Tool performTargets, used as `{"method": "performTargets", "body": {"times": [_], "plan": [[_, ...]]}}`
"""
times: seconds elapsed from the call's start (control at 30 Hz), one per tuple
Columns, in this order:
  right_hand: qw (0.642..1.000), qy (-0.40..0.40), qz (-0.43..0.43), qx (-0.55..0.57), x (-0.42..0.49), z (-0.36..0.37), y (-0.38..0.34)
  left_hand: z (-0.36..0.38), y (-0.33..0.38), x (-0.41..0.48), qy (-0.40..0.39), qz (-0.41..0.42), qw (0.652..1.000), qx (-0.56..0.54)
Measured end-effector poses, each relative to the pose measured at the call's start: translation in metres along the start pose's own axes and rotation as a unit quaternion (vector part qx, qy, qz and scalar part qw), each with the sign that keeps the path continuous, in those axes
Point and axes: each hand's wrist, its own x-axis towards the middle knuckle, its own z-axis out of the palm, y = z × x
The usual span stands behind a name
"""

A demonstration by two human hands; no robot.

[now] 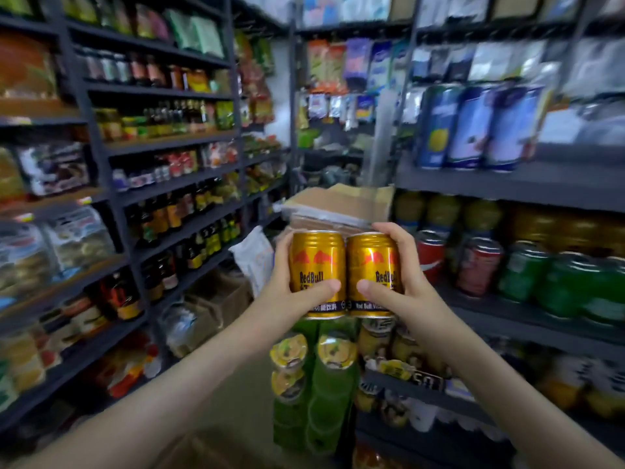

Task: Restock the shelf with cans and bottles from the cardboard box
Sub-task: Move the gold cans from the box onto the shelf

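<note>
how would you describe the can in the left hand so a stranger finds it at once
In the aisle between the dark shelves, two gold cans are held up side by side. The one meant is the left can, gripped by the left hand; its twin, lettering partly hidden, sits in the right hand.

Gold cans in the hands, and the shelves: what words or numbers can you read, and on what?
"RedBull": left gold can, in the left hand.
"RedBul", rest covered: right gold can, in the right hand.
"Red Bull Vit", cut off: right gold can's dark bottom band.
Too blurred: Chinese characters on the left gold can's band, shelf tag digits, all other shelf labels.
</note>
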Motion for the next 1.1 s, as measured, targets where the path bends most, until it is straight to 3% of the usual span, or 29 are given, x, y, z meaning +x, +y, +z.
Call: {"method": "performTargets", "body": {"times": [0.33,0.53,0.67,1.1], "plan": [[0.983,0.142,-0.023,-0.118,-0.182,-0.23,-0.117,0.294,0.078,0.009,-0.12,0.118,0.985,-0.045],[0.95,0.258,-0.034,-0.175,-0.256,-0.357,-0.168,0.456,0.122,0.026,-0.156,0.126,0.976,-0.081],[0.928,0.32,-0.023,-0.188,-0.278,-0.422,-0.185,0.528,0.143,0.057,-0.196,0.098,0.972,-0.086],[0.891,0.423,-0.007,-0.164,-0.3,-0.612,-0.191,0.692,0.156,0.161,-0.201,0.172,0.961,-0.076]]}}
